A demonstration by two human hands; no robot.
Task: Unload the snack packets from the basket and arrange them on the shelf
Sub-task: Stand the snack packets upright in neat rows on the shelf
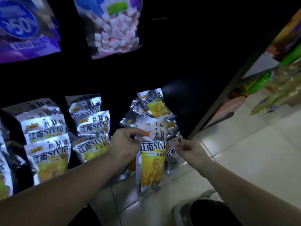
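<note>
- roughly upright: front packet (151, 165) hangs with its long axis vertical, top edge up, before the rightmost row on the dark shelf (123, 79).
- silver foil, yellow snack picture, blue lettering.
- left hand (126, 141) pinches its top corner; right hand (189, 148) pinches a second packet (173, 154), half hidden behind.
- basket (180, 212) blurred, cut off below.

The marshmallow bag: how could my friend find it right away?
Start at the dark shelf wall where rows of silver and yellow snack packets sit low down. Look above them, near the top middle, beside a purple packet. The marshmallow bag is the only clear one, full of pink and white pieces with a green label.
</note>
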